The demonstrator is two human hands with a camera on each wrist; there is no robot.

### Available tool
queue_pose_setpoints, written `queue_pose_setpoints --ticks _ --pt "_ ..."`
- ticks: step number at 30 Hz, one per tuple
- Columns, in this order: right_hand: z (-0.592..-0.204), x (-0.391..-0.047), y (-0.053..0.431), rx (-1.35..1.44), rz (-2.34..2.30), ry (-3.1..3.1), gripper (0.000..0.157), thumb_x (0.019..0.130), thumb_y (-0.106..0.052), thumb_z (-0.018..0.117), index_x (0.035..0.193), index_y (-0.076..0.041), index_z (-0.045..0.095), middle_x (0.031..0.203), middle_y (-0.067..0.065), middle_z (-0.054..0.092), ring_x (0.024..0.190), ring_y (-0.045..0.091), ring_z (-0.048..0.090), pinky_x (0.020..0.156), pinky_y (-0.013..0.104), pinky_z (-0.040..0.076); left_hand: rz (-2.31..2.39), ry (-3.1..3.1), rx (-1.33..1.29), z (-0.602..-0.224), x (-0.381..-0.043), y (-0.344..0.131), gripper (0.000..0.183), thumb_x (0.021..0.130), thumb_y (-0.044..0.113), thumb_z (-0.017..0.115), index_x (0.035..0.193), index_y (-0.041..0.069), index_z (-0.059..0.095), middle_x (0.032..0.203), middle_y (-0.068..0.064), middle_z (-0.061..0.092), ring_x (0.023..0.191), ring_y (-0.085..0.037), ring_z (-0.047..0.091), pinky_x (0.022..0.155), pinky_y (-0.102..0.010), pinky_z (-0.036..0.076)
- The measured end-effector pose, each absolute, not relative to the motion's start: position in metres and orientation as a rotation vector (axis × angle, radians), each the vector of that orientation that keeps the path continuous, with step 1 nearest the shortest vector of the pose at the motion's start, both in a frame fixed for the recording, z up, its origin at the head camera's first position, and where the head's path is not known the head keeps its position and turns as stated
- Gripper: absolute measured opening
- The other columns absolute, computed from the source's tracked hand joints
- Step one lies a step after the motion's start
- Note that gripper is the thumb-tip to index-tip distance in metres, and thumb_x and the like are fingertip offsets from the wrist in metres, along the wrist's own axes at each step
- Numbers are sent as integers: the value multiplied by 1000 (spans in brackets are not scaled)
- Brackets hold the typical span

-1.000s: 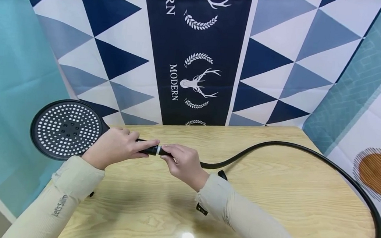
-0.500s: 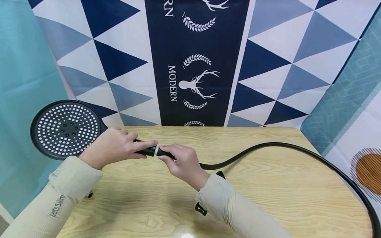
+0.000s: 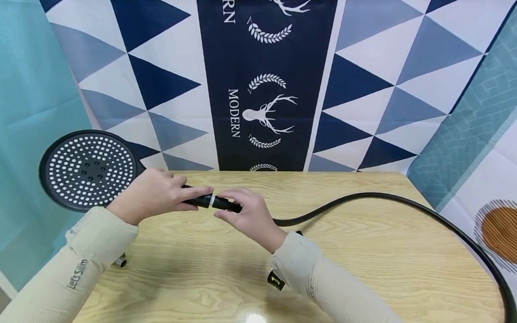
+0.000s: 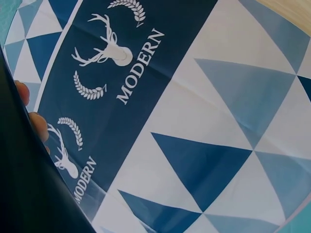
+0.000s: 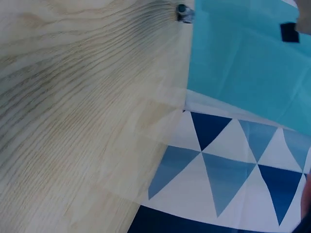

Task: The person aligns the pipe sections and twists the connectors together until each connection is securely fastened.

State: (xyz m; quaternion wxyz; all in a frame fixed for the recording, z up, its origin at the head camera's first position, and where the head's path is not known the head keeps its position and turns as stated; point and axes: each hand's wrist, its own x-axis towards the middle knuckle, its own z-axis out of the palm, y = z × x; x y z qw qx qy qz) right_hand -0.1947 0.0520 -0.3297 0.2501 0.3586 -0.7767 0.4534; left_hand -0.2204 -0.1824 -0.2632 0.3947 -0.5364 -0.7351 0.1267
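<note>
A round black shower head [image 3: 89, 169] with rows of white nozzles is raised above the table at left. My left hand [image 3: 150, 196] grips its handle [image 3: 199, 198], index finger lying along it. At the handle's end sits a white ring [image 3: 211, 201], with the black hose connector [image 3: 226, 204] lined up against it. My right hand [image 3: 254, 219] pinches that connector between thumb and fingers. In the left wrist view, fingertips [image 4: 39, 126] show beside a large dark shape; the right wrist view barely catches my fingers at its right edge.
The black hose [image 3: 373, 195] loops across the wooden table [image 3: 195, 287] to the right and front. A small metal fitting [image 3: 121, 261] lies near my left forearm. Black pieces [image 3: 275, 280] show beside my right sleeve. Patterned cloth [image 3: 165, 75] hangs behind the table.
My right thumb and fingers have shifted around the connector, which shows more now. The shower head and handle have risen slightly. My left hand keeps its hold.
</note>
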Motion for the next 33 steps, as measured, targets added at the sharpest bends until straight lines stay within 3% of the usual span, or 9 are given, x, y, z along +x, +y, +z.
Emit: queue_pose_setpoints --ticks 2,6,8,10,17,25,29,33 --pt "-332 -195 50 1012 1123 -2059 31 72 -2 82 100 1 70 102 12 67 90 20 65 73 22 52 326 -1862 -1358 -263 -219 -182 55 102 52 20 117 25 65 54 -2 44 37 -11 30 35 -22 25" --pt "-335 -196 47 1023 1057 -1932 23 72 3 80 94 1 71 95 11 67 87 20 65 73 20 52 333 -1859 -1350 -261 -219 -180 38 93 50 49 117 25 64 56 -2 46 38 -11 32 35 -22 27" --pt "-335 -197 47 1021 1061 -1885 21 72 5 80 92 2 72 93 12 68 86 21 66 73 18 52 332 -1870 -1354 -259 -219 -180 41 84 47 62 118 24 64 56 -3 47 38 -12 34 35 -22 28" --pt "-334 -197 47 1020 1060 -1861 21 73 5 79 92 3 73 92 13 69 85 21 67 74 17 52 327 -1874 -1357 -258 -219 -179 44 80 46 66 118 24 64 56 -3 47 38 -12 35 35 -23 29" --pt "-334 -193 44 991 983 -1830 23 70 4 82 91 4 73 89 14 69 80 22 69 63 14 51 299 -1844 -1363 -260 -219 -180 41 99 49 37 121 24 60 57 -4 47 38 -14 36 34 -24 30" --pt "-338 -194 43 996 996 -1821 20 71 3 81 90 4 73 89 13 69 80 21 68 63 12 50 294 -1848 -1351 -262 -217 -181 51 103 50 19 118 24 61 58 -5 48 38 -15 37 34 -25 29" --pt "-338 -195 43 1006 1002 -1810 20 71 5 80 89 5 73 88 14 69 79 21 68 63 13 50 284 -1846 -1353 -263 -217 -181 53 103 49 19 119 23 62 58 -5 49 38 -15 37 34 -25 30" --pt "-337 -197 43 1008 1018 -1805 21 71 6 80 90 5 72 88 15 69 80 22 68 66 14 51 275 -1853 -1365 -262 -219 -181 43 100 48 35 120 23 62 58 -5 48 38 -15 36 35 -25 29"
